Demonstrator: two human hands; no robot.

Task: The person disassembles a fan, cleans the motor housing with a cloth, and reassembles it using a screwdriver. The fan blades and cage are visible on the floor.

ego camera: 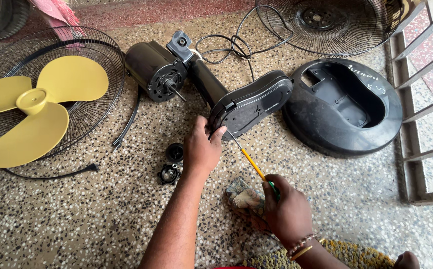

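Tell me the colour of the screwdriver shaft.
Yellow-orange shaft on the screwdriver, seen in the head view.

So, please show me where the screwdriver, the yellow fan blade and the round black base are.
screwdriver point(250, 161): head view, on its yellow shaft, above the right hand.
yellow fan blade point(32, 99): head view, on its centre hub.
round black base point(321, 132): head view, on its lower left rim.

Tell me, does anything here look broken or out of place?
Yes: a fan lies in pieces on the floor. The yellow blade rests loose in one grille, the motor lies bare, and the round base sits apart. The left hand steadies the black housing; the right hand holds a screwdriver.
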